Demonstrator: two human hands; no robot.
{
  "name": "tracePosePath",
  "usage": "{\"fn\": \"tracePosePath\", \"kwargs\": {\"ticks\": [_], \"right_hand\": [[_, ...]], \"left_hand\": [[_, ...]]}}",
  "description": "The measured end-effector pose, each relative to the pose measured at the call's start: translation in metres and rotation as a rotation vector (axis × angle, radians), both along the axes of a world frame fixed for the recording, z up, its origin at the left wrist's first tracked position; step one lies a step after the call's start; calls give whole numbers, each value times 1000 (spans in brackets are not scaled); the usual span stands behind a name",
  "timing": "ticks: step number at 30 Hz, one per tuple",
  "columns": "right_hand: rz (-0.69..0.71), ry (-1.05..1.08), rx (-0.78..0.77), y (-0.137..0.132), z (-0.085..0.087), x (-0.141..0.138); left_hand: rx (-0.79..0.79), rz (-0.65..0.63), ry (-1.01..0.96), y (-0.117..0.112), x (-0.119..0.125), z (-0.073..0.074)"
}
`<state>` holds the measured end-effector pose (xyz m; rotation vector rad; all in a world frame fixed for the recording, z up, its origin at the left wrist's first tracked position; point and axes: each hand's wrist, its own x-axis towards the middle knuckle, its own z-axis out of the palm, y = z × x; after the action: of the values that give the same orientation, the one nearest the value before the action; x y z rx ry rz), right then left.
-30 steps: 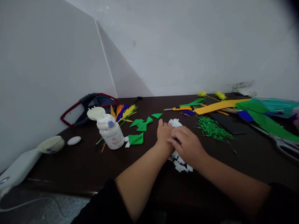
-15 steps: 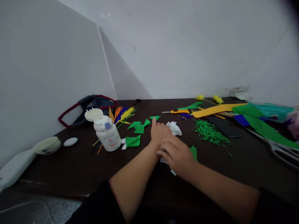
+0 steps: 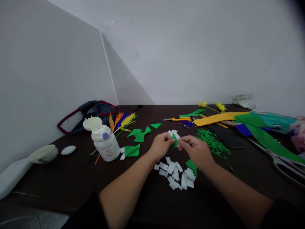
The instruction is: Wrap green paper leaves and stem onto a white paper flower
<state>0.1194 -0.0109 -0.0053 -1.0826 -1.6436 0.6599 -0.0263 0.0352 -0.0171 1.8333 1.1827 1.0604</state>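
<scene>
Green paper piece (image 3: pixel 174 140) left the desk (image 3: pixel 71 178): we pinched it in left grip (image 3: pixel 162 144) and right grip (image 3: pixel 196 150), uncovering white scraps (image 3: pixel 176 173).

Green paper piece (image 3: pixel 174 140), white scraps (image 3: pixel 176 174), dark brown table (image 3: pixel 71 178), white glue bottle (image 3: pixel 105 143) with blue nozzle, yellow strip (image 3: pixel 214 118).

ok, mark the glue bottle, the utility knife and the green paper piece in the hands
glue bottle (image 3: pixel 108 150), head view, on its white body
utility knife (image 3: pixel 182 119), head view, on its yellow handle
green paper piece (image 3: pixel 174 140), head view, middle of the piece
</scene>
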Motion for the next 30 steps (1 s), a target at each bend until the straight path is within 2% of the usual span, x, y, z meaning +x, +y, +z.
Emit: {"fn": "tracePosePath", "kwargs": {"ticks": [2, 4, 10, 13, 18, 24, 26, 30], "right_hand": [[-28, 56, -91, 13, 0, 16], [-34, 66, -159, 21, -5, 25], [34, 221, -313, 39, -21, 31], [84, 150, -236, 47, -21, 34], [123, -13, 12, 51, -20, 34], [158, -237, 256, 49, -31, 32], [183, -273, 234, 49, -30, 32], [299, -225, 63, 50, -24, 35]], "left_hand": [[-141, -4, -234, 0, 1, -2], [-227, -5, -381, 1, 1, -5], [-299, 5, -503, 0, 4, -9], [-394, -26, -594, -3, 7, -8], [-574, -239, -825, -12, 13, -7], [-580, -231, -848, -16, 16, -8], [-547, -207, -794, -15, 15, -8], [-463, -158, -622, -14, 13, -7]]}}
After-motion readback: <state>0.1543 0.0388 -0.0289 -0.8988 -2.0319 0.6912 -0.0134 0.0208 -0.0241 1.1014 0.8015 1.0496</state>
